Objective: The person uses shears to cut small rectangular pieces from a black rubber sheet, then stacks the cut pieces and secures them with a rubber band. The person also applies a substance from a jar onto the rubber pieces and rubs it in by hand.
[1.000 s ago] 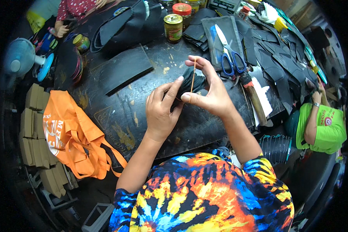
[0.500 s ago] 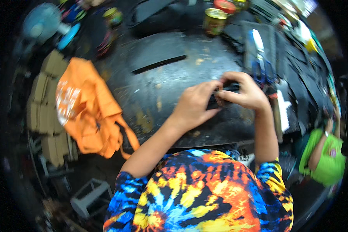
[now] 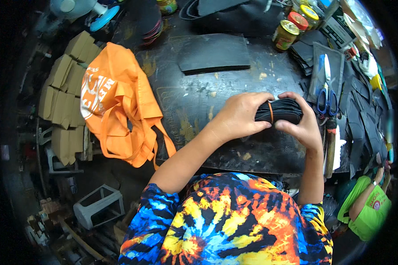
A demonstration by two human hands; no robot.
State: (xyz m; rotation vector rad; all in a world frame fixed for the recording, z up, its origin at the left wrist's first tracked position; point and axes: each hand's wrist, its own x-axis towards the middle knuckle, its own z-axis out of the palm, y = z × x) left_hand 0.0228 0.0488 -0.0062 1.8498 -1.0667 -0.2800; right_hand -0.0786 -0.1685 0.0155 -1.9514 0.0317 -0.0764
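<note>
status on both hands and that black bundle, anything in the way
Left hand and right hand both gripping black bundle. Orange band around it. Blue-handled scissors close by right hand, outside the grip.

Workshop: scuffed worktable (image 3: 197, 90), scissors (image 3: 327, 83), piled cut black pieces (image 3: 362, 117).
</note>
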